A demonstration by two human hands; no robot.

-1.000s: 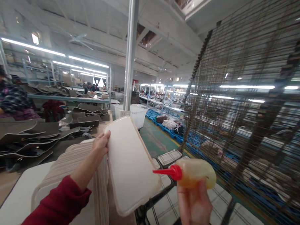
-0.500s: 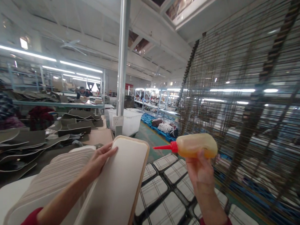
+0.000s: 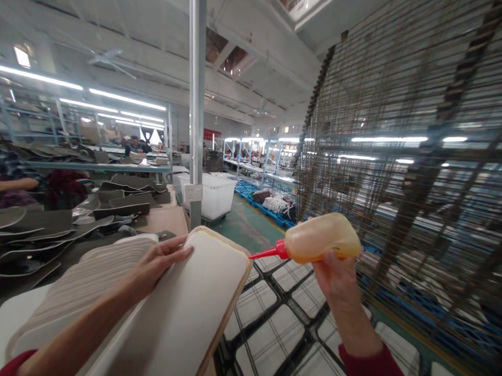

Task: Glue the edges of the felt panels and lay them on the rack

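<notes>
My left hand [image 3: 167, 259] grips the left edge of a long white panel [image 3: 183, 301] with rounded corners and a tan rim. In my right hand [image 3: 334, 269] is a clear squeeze bottle [image 3: 323, 237] of yellowish liquid, lying nearly level. Its red nozzle [image 3: 268, 252] points left, and the tip is at the panel's upper right corner. A stack of similar pale panels [image 3: 89, 280] lies under and beside my left forearm.
Dark curved pieces [image 3: 37, 228] lie on the left. A wire rack [image 3: 403, 133] rises on the right above a black frame with white panels [image 3: 266, 316]. Ahead are a metal post [image 3: 195, 97] and a white bin [image 3: 215, 195]. A person [image 3: 10, 177] sits far left.
The bottle in my right hand has moved slightly left, bringing the nozzle tip from beside the panel to its corner. The panel leans more to the right, and the view has shifted a little.
</notes>
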